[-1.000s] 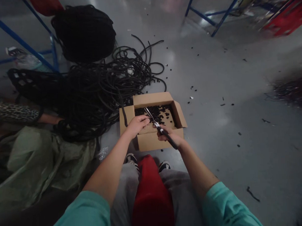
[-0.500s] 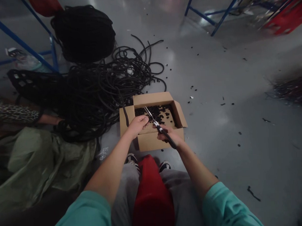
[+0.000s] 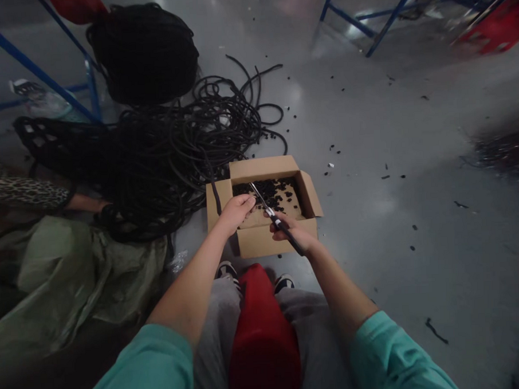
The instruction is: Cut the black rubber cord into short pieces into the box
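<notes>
Head view | left hand (image 3: 235, 213) pinching, apparently, black cord (image 3: 215, 193) trailing over cardboard box's (image 3: 265, 243) left flap | right hand (image 3: 299, 231) gripping scissors (image 3: 271, 213) above box, blades lying just beside left fingertips | risk: fingertips getting nipped, should cord be slipping or left hand drifting bladeward

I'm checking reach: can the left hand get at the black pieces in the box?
Likely yes: the left hand is over the open box, near the black pieces, though the scissors are close.
</notes>
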A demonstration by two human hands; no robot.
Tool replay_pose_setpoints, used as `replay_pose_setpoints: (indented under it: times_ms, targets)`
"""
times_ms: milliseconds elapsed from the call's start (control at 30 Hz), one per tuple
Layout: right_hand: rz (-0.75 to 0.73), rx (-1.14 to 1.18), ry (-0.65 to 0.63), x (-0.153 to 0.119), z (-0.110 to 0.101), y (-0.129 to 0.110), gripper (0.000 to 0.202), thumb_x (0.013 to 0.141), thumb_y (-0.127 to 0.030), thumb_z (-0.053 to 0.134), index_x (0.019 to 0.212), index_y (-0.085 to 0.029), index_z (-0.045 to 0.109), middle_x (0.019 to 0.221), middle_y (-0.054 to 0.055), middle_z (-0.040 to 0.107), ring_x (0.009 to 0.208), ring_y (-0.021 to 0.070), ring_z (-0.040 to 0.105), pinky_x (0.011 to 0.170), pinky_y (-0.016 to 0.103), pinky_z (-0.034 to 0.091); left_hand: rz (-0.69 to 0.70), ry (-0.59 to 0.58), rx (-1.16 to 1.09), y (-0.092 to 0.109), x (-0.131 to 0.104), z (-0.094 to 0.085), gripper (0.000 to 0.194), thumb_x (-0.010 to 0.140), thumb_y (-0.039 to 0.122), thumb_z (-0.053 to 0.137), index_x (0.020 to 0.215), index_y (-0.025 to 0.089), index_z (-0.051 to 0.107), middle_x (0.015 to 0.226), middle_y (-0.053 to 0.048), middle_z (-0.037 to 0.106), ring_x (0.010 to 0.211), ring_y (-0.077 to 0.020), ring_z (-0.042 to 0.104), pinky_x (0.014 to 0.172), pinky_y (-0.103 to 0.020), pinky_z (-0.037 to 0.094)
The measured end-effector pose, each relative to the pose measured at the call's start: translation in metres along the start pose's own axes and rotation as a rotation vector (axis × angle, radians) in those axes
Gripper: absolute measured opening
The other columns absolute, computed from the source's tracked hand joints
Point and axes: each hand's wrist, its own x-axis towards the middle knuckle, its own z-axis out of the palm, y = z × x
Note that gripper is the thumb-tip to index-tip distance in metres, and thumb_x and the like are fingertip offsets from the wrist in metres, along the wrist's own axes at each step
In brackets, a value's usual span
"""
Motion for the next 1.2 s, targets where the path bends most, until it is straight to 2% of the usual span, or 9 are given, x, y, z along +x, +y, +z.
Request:
replay_pose_setpoints:
  times_ms: [200,633,767,867,1000,1100,1200]
  targets:
    - [0.000,-0.032,0.050,-0.001,0.003,-0.004,0.052,0.046,-0.017,0.061,0.098,-0.015,0.060,0.056,-0.008,0.042,0.051,0.0061,0.036,0.050,0.021,0.029,0.012,-0.004,0.023,0.003,-0.001,0.000,0.029,0.075,0.039,0.053,0.060,0.014,0.051,0.054,0.003,0.046,0.044,-0.0048,0.035,0.045,-0.020,0.025]
    - [0.025,-0.128,0.095,-0.003,0.003,-0.001,0.051,0.052,-0.023,0.060,0.102,-0.013,0.062,0.046,-0.008,0.041,0.039,0.0057,0.034,0.039,0.020,0.025,0.021,-0.005,-0.006,0.009,-0.003,-0.004,0.028,0.074,0.038,0.053,0.059,0.014,0.050,0.054,0.003,0.046,0.044,-0.0053,0.035,0.045,-0.021,0.026]
    - [0.046,-0.118,0.132,-0.002,0.002,0.001,0.052,0.052,-0.023,0.060,0.103,-0.014,0.060,0.049,-0.007,0.042,0.041,0.0058,0.034,0.041,0.021,0.025,0.015,0.021,-0.032,0.007,-0.001,-0.004,0.024,0.073,0.036,0.055,0.065,0.014,0.054,0.055,0.002,0.049,0.044,-0.0053,0.036,0.046,-0.021,0.027]
    - [0.015,-0.095,0.153,0.000,-0.001,0.003,0.053,0.053,-0.022,0.060,0.105,-0.014,0.058,0.053,-0.007,0.042,0.046,0.0064,0.035,0.045,0.022,0.027,-0.037,0.061,-0.090,0.008,-0.001,-0.004,0.017,0.071,0.028,0.056,0.077,0.013,0.058,0.058,0.002,0.053,0.047,-0.0059,0.040,0.050,-0.022,0.031]
    - [-0.055,-0.047,0.102,0.002,-0.006,0.008,0.056,0.051,-0.020,0.063,0.106,-0.016,0.056,0.062,-0.006,0.047,0.059,0.0088,0.043,0.057,0.024,0.034,-0.044,0.069,-0.171,0.010,0.000,-0.003,0.024,0.066,0.016,0.058,0.090,0.013,0.058,0.067,0.001,0.057,0.057,-0.0076,0.048,0.063,-0.024,0.039]
    - [-0.059,-0.016,0.059,0.002,-0.007,0.009,0.057,0.050,-0.018,0.064,0.106,-0.018,0.055,0.068,-0.005,0.049,0.066,0.0102,0.046,0.065,0.025,0.036,0.008,0.114,-0.196,0.009,0.000,-0.004,0.024,0.063,0.012,0.058,0.087,0.014,0.056,0.077,0.000,0.059,0.065,-0.0084,0.052,0.070,-0.026,0.041]
    - [-0.038,-0.010,0.006,0.001,-0.006,0.008,0.059,0.048,-0.016,0.063,0.106,-0.019,0.054,0.072,-0.004,0.051,0.069,0.0109,0.047,0.069,0.026,0.038,0.025,0.168,-0.164,0.006,0.001,-0.006,0.020,0.064,0.012,0.058,0.084,0.014,0.054,0.075,0.001,0.058,0.067,-0.0085,0.053,0.071,-0.026,0.042]
